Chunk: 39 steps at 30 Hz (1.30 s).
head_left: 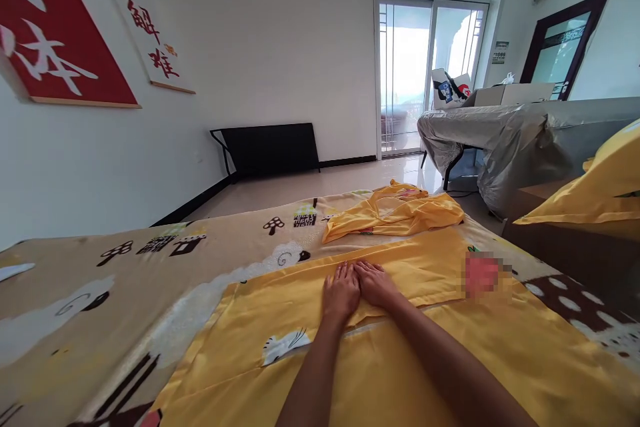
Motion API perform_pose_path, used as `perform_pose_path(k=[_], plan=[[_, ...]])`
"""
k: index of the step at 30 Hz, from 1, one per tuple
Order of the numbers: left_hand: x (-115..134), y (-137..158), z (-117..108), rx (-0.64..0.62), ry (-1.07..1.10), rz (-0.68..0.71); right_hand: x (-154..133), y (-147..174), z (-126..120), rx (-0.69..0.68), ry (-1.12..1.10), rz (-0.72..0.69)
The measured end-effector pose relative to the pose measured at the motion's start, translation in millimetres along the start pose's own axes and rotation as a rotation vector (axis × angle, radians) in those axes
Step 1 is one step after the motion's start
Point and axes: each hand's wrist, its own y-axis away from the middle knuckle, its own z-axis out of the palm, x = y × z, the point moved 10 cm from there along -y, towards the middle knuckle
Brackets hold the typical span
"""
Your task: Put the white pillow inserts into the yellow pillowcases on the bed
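A large yellow satiny cloth [415, 340] with printed figures is spread over the patterned blanket, its far part folded over in a long band. My left hand [341, 292] lies palm down on this band, fingers stretched away from me. Right beside it, my right hand [375, 283] also presses flat on the cloth, its fingertips close to the left ones. Neither hand grips anything. Beyond them rests a crumpled yellow cloth [395, 213] with small prints.
The beige blanket [170, 293] with sheep and mushrooms covers the surface under the cloths. More yellow cloth [595, 180] hangs over a brown box at the right. Behind stands a plastic-covered table [505, 123] with boxes. A black folded panel [273, 150] leans on the wall.
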Motion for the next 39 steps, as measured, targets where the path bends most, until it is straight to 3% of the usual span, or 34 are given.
perform_pose_path(k=[13,21,28,39], plan=[[-64.3,7.7,1.0,-0.034,0.040,-0.112,78.1,13.9,-8.9,-0.167,0.025,0.094],[-115.1,19.9,-7.1,-0.025,0.009,-0.171,159.7,40.7,-28.0,-0.146,0.136,0.265],[-140.1,25.7,-6.4,-0.035,-0.015,-0.213,194.3,54.5,-40.1,-0.123,0.226,0.340],[-239.9,61.7,-16.7,-0.069,-0.070,-0.410,232.8,67.3,-57.8,-0.085,0.311,0.463]])
